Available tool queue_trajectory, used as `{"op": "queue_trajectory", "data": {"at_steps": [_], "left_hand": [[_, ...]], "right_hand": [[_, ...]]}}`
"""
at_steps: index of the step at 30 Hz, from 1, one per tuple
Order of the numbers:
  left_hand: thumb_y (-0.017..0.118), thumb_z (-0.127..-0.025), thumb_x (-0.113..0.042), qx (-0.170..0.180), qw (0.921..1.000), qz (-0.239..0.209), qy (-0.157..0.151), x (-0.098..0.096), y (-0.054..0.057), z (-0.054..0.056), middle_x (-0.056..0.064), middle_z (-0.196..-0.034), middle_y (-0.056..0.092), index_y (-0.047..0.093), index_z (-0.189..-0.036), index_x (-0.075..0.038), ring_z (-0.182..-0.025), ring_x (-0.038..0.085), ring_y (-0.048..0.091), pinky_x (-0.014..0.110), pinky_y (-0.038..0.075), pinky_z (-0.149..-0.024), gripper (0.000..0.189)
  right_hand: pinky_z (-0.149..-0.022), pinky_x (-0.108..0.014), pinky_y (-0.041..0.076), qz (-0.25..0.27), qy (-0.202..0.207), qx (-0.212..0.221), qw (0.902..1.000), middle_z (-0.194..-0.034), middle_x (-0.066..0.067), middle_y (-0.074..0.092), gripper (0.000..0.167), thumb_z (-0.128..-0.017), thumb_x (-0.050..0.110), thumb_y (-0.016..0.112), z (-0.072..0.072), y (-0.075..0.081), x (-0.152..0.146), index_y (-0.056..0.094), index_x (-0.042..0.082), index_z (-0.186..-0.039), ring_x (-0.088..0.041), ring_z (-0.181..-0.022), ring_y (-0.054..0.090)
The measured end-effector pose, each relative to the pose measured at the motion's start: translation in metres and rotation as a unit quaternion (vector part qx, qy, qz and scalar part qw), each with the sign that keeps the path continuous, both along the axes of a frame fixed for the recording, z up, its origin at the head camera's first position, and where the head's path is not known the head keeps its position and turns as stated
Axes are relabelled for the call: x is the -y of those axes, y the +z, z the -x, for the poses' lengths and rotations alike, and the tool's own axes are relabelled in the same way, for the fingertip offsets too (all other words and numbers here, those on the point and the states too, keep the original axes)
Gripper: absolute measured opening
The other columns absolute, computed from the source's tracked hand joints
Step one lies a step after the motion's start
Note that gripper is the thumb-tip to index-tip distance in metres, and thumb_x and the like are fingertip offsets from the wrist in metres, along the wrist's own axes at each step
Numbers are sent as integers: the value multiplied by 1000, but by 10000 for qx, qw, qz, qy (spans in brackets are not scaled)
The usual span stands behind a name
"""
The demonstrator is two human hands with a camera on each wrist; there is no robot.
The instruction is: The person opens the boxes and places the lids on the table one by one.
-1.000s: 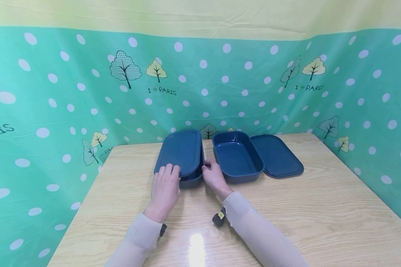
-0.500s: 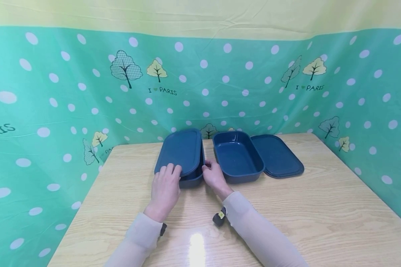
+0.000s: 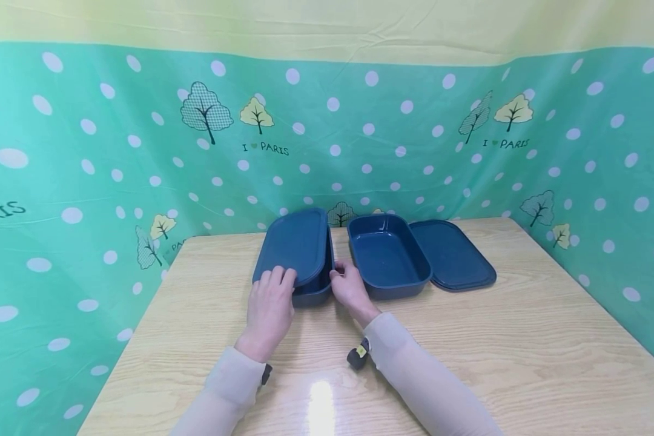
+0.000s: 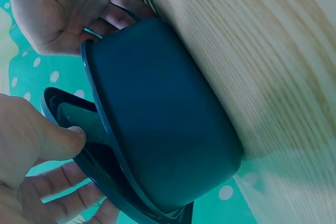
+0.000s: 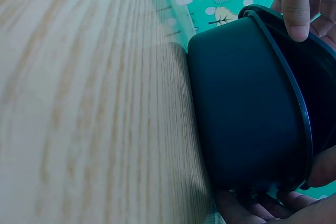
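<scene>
My left hand [image 3: 269,306] pinches the near edge of a dark blue lid [image 3: 291,245], thumb below and fingers on top. This lid tilts over a rectangular blue food container [image 3: 312,298], its right side raised so a dark gap shows along the rim. At the container's right wall, my right hand [image 3: 351,290] grips the side, with the thumb at the rim and the fingers along the outside, as the right wrist view shows. In the left wrist view the container [image 4: 157,108] stands on the table, and the lid's underside [image 4: 79,111] shows beside the rim.
Just right of my right hand stands a second blue container [image 3: 387,257], uncovered, with nothing in it. Another blue lid [image 3: 460,257] lies flat against its right side. A green dotted cloth [image 3: 327,139] hangs behind the wooden table [image 3: 441,357].
The held lid's right side has risen slightly, and a little more of the container's inside shows. Both hands have kept almost the same place.
</scene>
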State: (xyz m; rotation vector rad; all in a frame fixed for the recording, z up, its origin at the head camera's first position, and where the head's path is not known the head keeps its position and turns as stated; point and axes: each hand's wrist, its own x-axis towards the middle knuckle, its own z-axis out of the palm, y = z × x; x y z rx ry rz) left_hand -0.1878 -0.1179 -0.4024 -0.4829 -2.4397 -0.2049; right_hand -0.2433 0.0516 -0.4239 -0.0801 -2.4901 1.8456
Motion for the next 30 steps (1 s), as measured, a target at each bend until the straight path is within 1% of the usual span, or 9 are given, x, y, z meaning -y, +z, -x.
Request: {"op": "queue_trajectory", "data": {"at_steps": [5, 12, 20, 24, 30], "left_hand": [[73, -79, -2, -32, 10000, -34, -6, 0, 0, 0, 8, -89, 53, 57, -104, -9, -75, 27, 50, 34, 42, -57, 30], [71, -81, -1, 21, 9999, -145, -24, 1, 2, -1, 9, -91, 53, 57, -105, -8, -79, 28, 51, 36, 45, -61, 29], [71, -81, -1, -26, 9989, -454, -75, 2, 4, 0, 10, -91, 53, 56, -105, -7, -79, 29, 51, 36, 44, -61, 29], [69, -83, -1, 14, 9982, -589, -110, 3, 4, 1, 10, -93, 52, 55, -107, -7, -81, 29, 50, 36, 44, -64, 29], [68, -83, 2, -20, 9973, -722, -165, 4, 6, 0, 10, -93, 51, 55, -109, -5, -82, 29, 50, 36, 44, -65, 30]], "right_hand": [[-99, -44, 42, -12, -2, 22, 10000, -128, -19, 53, 35, -97, 10, 46, 0, 0, 0, 51, -3, -129, -30, -119, 50], [-101, -44, 41, 0, 27, 85, 10000, -129, -18, 52, 36, -98, 12, 45, -1, 0, 0, 49, -2, -131, -29, -120, 49], [-100, -44, 41, 14, 22, 37, 10000, -128, -18, 53, 36, -98, 11, 45, -2, 0, 0, 50, -2, -131, -29, -119, 50], [-100, -43, 42, 36, -9, 16, 10000, -127, -18, 54, 35, -98, 12, 46, -2, 0, 1, 51, -2, -130, -29, -118, 51], [-99, -43, 42, 80, -8, -22, 10000, -125, -18, 54, 34, -98, 10, 46, -1, -1, 0, 51, -3, -128, -29, -116, 51]]}}
